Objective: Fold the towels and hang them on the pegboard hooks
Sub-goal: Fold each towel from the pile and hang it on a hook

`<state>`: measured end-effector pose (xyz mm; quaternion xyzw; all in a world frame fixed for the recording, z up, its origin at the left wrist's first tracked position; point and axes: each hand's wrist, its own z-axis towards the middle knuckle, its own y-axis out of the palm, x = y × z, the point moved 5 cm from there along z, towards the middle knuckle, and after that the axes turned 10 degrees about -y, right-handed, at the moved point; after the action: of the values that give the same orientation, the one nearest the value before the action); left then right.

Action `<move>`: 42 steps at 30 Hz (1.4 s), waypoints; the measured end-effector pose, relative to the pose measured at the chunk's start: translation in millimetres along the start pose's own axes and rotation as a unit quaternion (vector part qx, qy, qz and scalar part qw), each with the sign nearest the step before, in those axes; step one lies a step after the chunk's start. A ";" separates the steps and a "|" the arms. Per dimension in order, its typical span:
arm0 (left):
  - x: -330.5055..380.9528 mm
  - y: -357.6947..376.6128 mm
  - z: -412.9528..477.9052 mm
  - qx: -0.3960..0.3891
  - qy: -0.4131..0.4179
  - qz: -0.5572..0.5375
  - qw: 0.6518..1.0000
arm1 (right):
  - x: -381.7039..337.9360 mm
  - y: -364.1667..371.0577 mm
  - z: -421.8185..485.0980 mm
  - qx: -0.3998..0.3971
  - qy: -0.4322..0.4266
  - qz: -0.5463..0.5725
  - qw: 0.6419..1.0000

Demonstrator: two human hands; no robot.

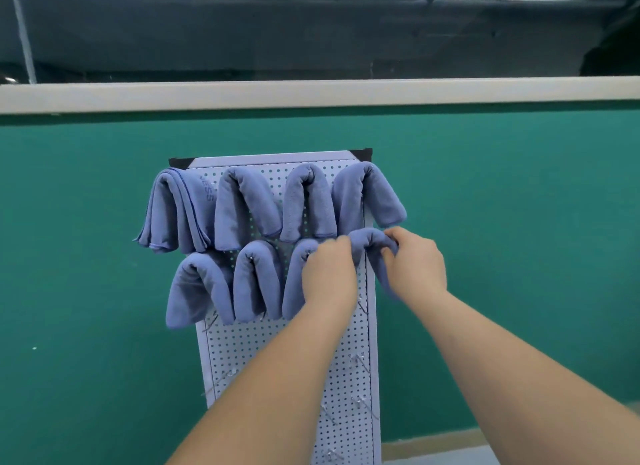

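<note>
Forearms (277,378) before white pegboard (228,354) on green wall (86,257)

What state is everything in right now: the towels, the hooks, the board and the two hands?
Top-row towels: four, folded, draped over hooks.
Second-row towels: three, folded, draped over hooks.
Last towel: folded, draped at the second row's right end, held by both hands.
Left hand: grips the last towel's left side.
Right hand: pinches its right side.
Lower hooks: bare.
Pegboard: upright.
</note>
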<state>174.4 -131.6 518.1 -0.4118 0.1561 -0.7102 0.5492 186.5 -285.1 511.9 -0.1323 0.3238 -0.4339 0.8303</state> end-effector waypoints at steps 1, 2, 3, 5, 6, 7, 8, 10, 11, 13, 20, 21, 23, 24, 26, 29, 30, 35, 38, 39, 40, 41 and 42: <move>-3.9 10.2 -2.0 0.001 -0.004 -0.013 1.000 | 4.5 5.2 -4.1 -0.004 -0.002 -0.002 1.000; -7.4 17.5 -3.5 0.009 -0.011 -0.031 0.999 | 7.7 9.8 -7.0 -0.007 -0.005 -0.003 1.000; -9.9 22.4 -3.2 0.022 -0.026 -0.052 0.998 | 9.8 13.5 -7.8 -0.007 -0.008 0.000 1.000; -11.4 23.1 -0.1 0.050 -0.061 -0.107 0.991 | 10.2 18.5 -2.5 0.006 -0.007 0.013 1.000; -10.4 21.5 2.7 0.059 -0.077 -0.132 0.987 | 8.8 20.5 2.5 0.017 -0.007 0.020 1.000; -8.3 20.1 5.7 0.059 -0.094 -0.146 0.983 | 6.4 21.9 7.8 0.026 -0.007 0.024 0.999; -6.0 20.0 8.2 0.048 -0.111 -0.150 0.981 | 4.2 23.6 12.5 0.030 -0.009 0.023 0.999; -3.2 23.1 11.5 0.015 -0.134 -0.136 0.982 | 1.7 28.5 17.7 0.022 -0.014 0.001 1.000; -4.0 25.8 12.5 0.003 -0.138 -0.121 0.983 | 2.8 31.3 17.4 0.015 -0.013 -0.008 1.000; -8.4 31.8 12.6 -0.005 -0.137 -0.097 0.986 | 8.6 37.3 12.3 0.004 -0.007 -0.008 1.000; -27.8 67.2 -7.8 -0.007 -0.031 -0.103 0.994 | 19.0 57.0 -21.6 -0.024 -0.047 0.014 0.998; -30.5 72.4 -11.7 -0.013 -0.017 -0.125 0.992 | 20.6 58.0 -28.7 -0.025 -0.048 0.027 0.998; -36.8 78.3 -23.3 -0.020 -0.006 -0.168 0.986 | 23.3 58.5 -44.8 -0.023 -0.040 0.061 0.997; -40.5 79.7 -32.1 -0.018 -0.003 -0.186 0.982 | 24.8 58.2 -54.1 -0.019 -0.032 0.076 0.996; -53.2 84.8 -55.9 -0.008 0.004 -0.228 0.974 | 30.1 59.2 -77.2 -0.009 -0.014 0.090 0.996; -83.8 100.7 -105.8 -0.037 0.001 -0.236 0.971 | 43.7 67.7 -127.7 -0.018 0.014 0.087 0.996; -96.7 107.6 -125.3 -0.061 -0.005 -0.224 0.973 | 49.3 72.0 -148.7 -0.028 0.023 0.077 0.996; -181.6 148.1 -224.5 -0.226 -0.048 -0.136 0.963 | 80.8 100.0 -259.2 -0.137 0.056 0.010 0.989; -236.0 169.2 -281.3 -0.343 -0.068 -0.080 0.933 | 97.5 125.2 -318.2 -0.285 0.076 -0.019 0.955; -253.0 175.1 -298.2 -0.379 -0.077 -0.062 0.920 | 100.8 134.1 -337.0 -0.345 0.077 -0.027 0.935; -268.3 180.1 -314.2 -0.411 -0.085 -0.044 0.907 | 103.1 142.7 -356.0 -0.409 0.078 -0.033 0.909; -282.4 184.9 -329.1 -0.439 -0.095 -0.031 0.893 | 104.9 151.9 -375.4 -0.470 0.076 -0.035 0.879; -294.8 189.1 -343.3 -0.465 -0.106 -0.023 0.879 | 104.6 160.0 -394.3 -0.528 0.074 -0.035 0.845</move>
<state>54.9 -8.7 58.7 -0.6957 0.3998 -0.5207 0.2917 74.1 -251.1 89.8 -0.5295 0.5598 -0.2346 0.5927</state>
